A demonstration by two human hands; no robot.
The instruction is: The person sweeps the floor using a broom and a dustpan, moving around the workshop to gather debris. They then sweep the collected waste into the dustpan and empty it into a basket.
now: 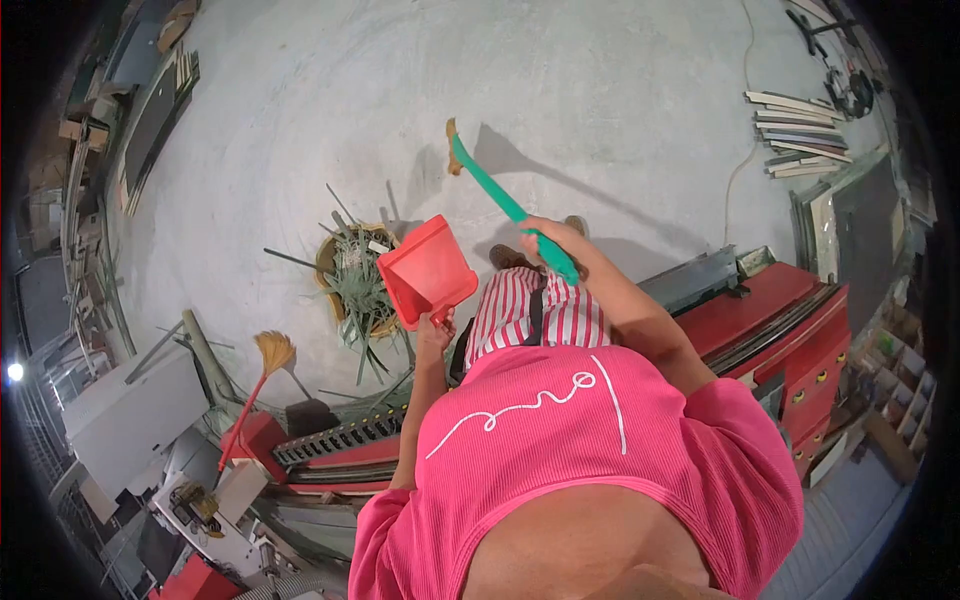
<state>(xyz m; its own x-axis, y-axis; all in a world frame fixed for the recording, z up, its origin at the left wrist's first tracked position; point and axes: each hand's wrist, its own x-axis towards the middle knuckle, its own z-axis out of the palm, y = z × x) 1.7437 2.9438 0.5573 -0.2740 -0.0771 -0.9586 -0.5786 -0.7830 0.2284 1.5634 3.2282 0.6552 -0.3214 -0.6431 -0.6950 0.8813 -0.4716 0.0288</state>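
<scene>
My left hand (437,328) is closed round the short handle of a red dustpan (432,270), which is held beside a round bin (328,262) full of green and grey strips (360,275). My right hand (556,243) grips the green handle of a small brush (490,186). The brush's yellowish bristle end (453,147) points away from me, above or on the grey floor; its exact height is unclear. Some strips stick out over the bin's edge.
A red-handled broom (243,417) with yellow bristles stands at the left. Stacked slats (800,133) lie at the upper right. Red machinery (750,315) runs close to my body on both sides. A dark panel (155,130) leans at the upper left.
</scene>
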